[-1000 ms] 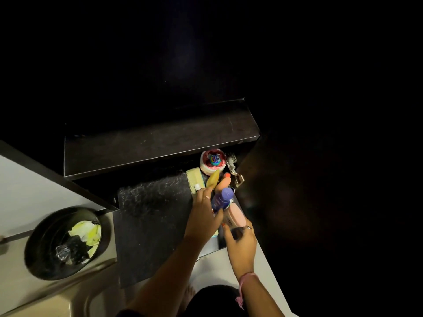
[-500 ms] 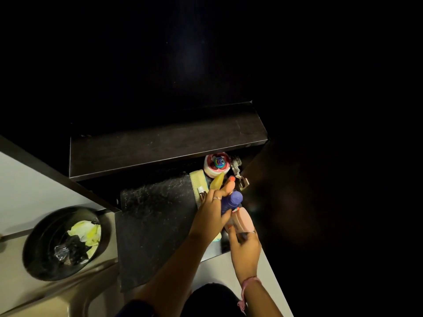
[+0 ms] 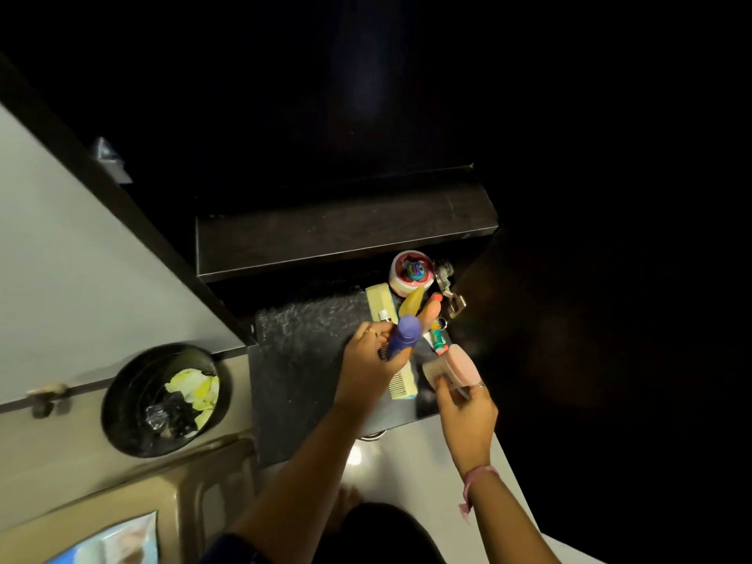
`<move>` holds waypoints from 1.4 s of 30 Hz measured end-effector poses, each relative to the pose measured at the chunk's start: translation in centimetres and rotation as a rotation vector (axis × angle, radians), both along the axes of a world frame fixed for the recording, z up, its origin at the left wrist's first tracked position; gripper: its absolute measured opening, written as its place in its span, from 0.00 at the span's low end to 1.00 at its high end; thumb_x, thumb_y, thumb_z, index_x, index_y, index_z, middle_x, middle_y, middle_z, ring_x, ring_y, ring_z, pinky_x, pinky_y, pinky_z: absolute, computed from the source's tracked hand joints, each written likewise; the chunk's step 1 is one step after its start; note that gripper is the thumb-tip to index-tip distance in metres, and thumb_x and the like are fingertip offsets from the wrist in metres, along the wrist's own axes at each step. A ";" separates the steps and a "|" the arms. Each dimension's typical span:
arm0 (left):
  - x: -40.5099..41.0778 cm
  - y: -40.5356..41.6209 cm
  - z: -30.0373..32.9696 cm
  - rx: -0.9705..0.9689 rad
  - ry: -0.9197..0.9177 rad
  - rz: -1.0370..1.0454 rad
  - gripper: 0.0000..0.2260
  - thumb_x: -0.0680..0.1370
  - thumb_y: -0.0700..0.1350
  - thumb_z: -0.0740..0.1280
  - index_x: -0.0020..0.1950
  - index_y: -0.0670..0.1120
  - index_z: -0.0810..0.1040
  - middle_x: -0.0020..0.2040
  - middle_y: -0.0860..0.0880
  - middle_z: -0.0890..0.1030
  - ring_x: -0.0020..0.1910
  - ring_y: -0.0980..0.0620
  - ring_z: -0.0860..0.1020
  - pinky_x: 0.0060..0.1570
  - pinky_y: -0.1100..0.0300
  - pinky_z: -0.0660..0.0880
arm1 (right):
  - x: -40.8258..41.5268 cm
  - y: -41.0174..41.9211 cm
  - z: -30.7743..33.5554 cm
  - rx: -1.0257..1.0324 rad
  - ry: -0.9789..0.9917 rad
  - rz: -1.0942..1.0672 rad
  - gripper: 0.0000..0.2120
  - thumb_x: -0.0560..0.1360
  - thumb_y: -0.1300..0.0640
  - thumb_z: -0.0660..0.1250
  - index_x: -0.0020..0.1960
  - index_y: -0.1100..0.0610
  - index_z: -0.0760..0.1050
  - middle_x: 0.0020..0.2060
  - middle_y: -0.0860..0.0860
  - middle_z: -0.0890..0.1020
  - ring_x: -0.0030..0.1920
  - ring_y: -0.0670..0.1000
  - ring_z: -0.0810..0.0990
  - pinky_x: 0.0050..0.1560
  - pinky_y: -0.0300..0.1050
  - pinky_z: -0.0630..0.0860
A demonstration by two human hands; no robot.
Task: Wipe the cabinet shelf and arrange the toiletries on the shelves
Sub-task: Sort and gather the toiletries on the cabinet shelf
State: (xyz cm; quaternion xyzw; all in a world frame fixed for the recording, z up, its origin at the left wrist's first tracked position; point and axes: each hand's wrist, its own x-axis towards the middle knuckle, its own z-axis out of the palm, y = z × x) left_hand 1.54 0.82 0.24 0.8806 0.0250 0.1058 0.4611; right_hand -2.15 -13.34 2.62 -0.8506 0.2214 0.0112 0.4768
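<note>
I look down into a dark cabinet with a bare upper shelf point(image 3: 333, 238) and a speckled lower shelf point(image 3: 301, 352). My left hand point(image 3: 370, 364) grips a purple bottle point(image 3: 403, 335) together with a yellow tube point(image 3: 411, 301) and a small dark comb. My right hand point(image 3: 464, 409) holds a pink container point(image 3: 457, 362) just right of the left hand. On the lower shelf sit a white jar with a colourful lid point(image 3: 411, 272), a pale yellow comb point(image 3: 401, 380), a small white-capped vial point(image 3: 384, 315) and a small orange-green tube point(image 3: 437, 339).
A black bin point(image 3: 162, 400) holding yellow paper and dark wrappers stands at the lower left on the floor. A metal door hinge point(image 3: 447, 287) sits at the shelf's right end. A pale open door panel point(image 3: 73, 258) fills the left. A beige fixture point(image 3: 122, 514) lies at the bottom left.
My view has shifted so the cabinet sits further right. My right hand has drawn the pink container away to the right, apart from the left hand, which still holds the purple bottle.
</note>
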 end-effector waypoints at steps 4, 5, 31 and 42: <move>-2.9 4.9 1.1 0.005 0.142 0.146 0.09 0.72 0.48 0.72 0.46 0.44 0.79 0.44 0.48 0.81 0.43 0.54 0.75 0.43 0.68 0.68 | -1.1 3.0 0.8 0.056 0.030 0.111 0.20 0.74 0.60 0.69 0.64 0.62 0.72 0.57 0.54 0.79 0.53 0.48 0.77 0.53 0.35 0.73; -3.6 6.1 1.1 0.019 0.151 0.172 0.08 0.72 0.49 0.72 0.46 0.46 0.79 0.44 0.48 0.81 0.43 0.54 0.76 0.44 0.67 0.68 | -1.2 3.8 0.6 0.052 0.034 0.135 0.21 0.74 0.58 0.70 0.64 0.62 0.72 0.58 0.55 0.79 0.54 0.49 0.77 0.55 0.38 0.73; -5.8 18.0 -0.9 -0.245 0.253 0.381 0.11 0.75 0.38 0.66 0.56 0.47 0.75 0.51 0.52 0.79 0.44 0.63 0.76 0.45 0.75 0.68 | -1.6 19.6 -3.1 0.022 0.032 0.612 0.17 0.77 0.58 0.66 0.64 0.60 0.72 0.60 0.57 0.78 0.61 0.54 0.77 0.61 0.40 0.72; -6.4 18.2 -1.4 -0.283 0.231 0.363 0.15 0.76 0.34 0.64 0.60 0.46 0.73 0.57 0.48 0.77 0.53 0.56 0.76 0.51 0.76 0.71 | -1.0 19.7 -3.9 -0.021 0.068 0.665 0.17 0.77 0.61 0.64 0.65 0.61 0.70 0.61 0.57 0.76 0.62 0.54 0.75 0.62 0.41 0.71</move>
